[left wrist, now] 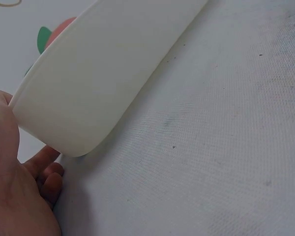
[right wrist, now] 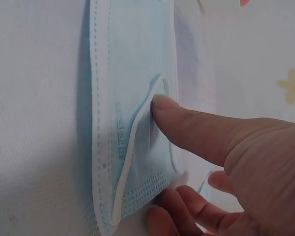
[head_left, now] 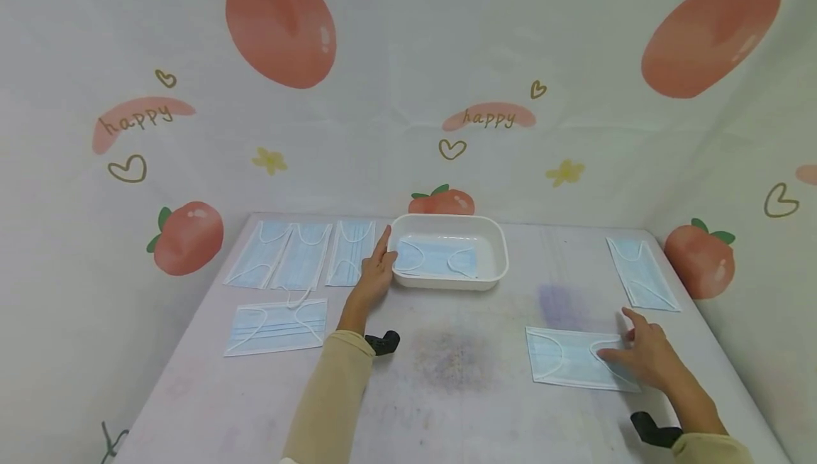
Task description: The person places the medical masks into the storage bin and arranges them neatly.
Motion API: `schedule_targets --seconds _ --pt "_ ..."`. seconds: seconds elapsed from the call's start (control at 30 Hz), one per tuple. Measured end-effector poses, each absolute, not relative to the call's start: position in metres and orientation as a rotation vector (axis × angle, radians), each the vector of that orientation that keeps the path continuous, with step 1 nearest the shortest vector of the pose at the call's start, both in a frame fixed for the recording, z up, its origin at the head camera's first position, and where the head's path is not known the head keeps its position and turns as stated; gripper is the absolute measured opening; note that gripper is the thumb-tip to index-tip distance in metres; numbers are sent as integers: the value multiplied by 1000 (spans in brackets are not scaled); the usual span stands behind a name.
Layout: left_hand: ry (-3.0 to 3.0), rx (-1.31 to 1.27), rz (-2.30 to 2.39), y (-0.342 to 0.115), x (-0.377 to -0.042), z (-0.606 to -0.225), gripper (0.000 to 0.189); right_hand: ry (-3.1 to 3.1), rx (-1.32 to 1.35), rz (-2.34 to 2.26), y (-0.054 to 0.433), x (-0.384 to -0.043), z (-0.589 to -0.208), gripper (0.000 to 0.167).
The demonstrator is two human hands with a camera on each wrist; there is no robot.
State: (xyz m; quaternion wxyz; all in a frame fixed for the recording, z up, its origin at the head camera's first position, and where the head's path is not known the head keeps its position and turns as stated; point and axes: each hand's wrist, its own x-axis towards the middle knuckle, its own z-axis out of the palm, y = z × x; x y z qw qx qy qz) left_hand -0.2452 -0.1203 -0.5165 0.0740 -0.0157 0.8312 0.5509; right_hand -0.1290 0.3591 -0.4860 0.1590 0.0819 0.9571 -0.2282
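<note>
A white plastic tray [head_left: 447,284] stands at the back middle of the table, a blue face mask [head_left: 437,260] lying in it. My left hand [head_left: 376,272] holds its left end, thumb at the rim and index finger along the outer wall; the left wrist view shows other fingers [left wrist: 51,184] curled by its lower corner. At the front right, another blue face mask [head_left: 574,359] lies with its white ear loops up. My right hand [head_left: 647,354] is over that mask's right end, thumb [right wrist: 182,120] touching it beside an ear loop, other fingers spread near its edge.
Several more masks lie at the left, including a pleated one [head_left: 277,328] in front and one [head_left: 352,251] beside the tray. A single mask [head_left: 641,272] lies near the right edge. A fruit-printed cloth [head_left: 383,59] hangs behind the table [head_left: 459,407].
</note>
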Motion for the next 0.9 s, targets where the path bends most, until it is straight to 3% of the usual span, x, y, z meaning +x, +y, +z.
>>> schedule_targets --seconds 0.53,0.73,0.9 --pt "2495 -66 1634 -120 -245 -517 57 2682 390 -739 365 -129 -495 91" --pt "2484 -78 1646 -120 -245 -516 56 2749 318 -758 366 -127 -494 72" --pt "2483 -71 1653 -120 -246 -516 57 2769 245 -763 367 -126 -492 69"
